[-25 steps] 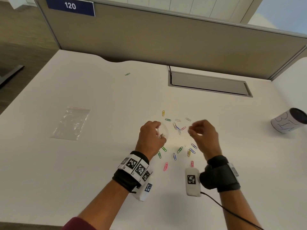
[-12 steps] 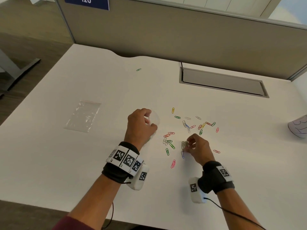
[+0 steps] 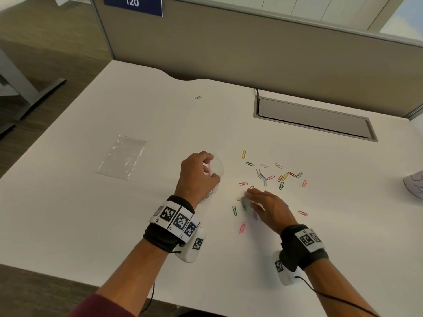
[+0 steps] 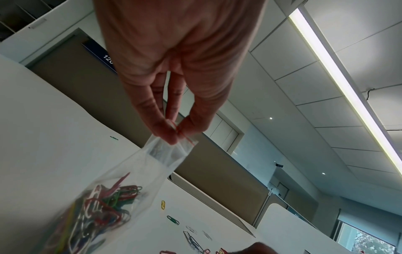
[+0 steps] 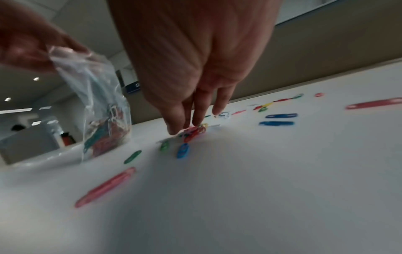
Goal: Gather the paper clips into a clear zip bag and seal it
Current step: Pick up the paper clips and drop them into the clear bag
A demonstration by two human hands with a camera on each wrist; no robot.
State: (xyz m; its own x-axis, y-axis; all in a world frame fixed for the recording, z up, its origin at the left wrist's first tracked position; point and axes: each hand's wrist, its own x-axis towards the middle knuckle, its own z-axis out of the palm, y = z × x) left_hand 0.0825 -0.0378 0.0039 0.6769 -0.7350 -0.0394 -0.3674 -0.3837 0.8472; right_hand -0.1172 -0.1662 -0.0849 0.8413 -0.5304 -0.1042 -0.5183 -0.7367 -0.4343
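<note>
Pinching the red-striped mouth of a clear zip bag (image 4: 152,165), the left hand (image 3: 196,177) hangs it over the table (image 3: 68,225), coloured clips heaped inside. Right hand (image 3: 267,209), fingers straight, presses scattered paper clips (image 3: 281,177).

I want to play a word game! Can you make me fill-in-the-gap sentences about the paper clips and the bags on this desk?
1. The left hand pinches the top of a zip bag that holds ____.
2. The right hand touches clips lying on the ____ desk.
3. A second, flat zip bag lies to the ____ of both hands.

Missing words: paper clips; white; left
</note>
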